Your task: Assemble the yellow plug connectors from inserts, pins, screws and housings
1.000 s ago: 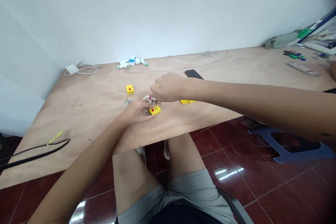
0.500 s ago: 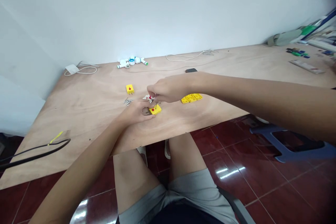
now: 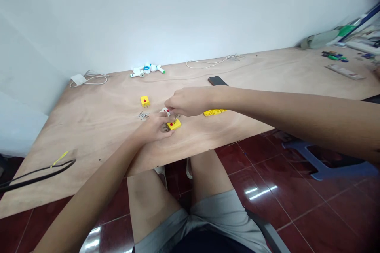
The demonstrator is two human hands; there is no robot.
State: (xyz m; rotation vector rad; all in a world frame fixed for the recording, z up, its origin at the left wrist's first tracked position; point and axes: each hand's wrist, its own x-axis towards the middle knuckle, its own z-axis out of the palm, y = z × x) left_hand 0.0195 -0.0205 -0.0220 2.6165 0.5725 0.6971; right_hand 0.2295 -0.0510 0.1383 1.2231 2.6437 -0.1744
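In my left hand (image 3: 156,127), closed near the table's front edge, is a yellow plug (image 3: 175,124) with a red spot on top. Its metal pins point left, toward my palm. Above the plug, my right hand (image 3: 184,102) is closed, fingertips pinched on a thin metal tool (image 3: 175,119). The tool's lower end meets the top of the plug; its upper part is hidden in my fingers, so its exact kind cannot be made out. Small white and red parts (image 3: 164,110) lie just behind my hands. A second yellow plug (image 3: 144,101) sits farther back, left.
Several metal pins (image 3: 143,116) lie left of my hands. Yellow casing pieces (image 3: 214,112) are partly covered by my right forearm. A dark phone (image 3: 217,81) lies behind it. White-blue fittings (image 3: 147,69) and a white cable (image 3: 204,64) are along the wall. A black cable (image 3: 41,176) crosses the left corner.
My right hand has turned slightly and lowered a little over the plug, still pinching the tool. The left hand keeps its hold. The view has shifted slightly, and more of the phone shows.
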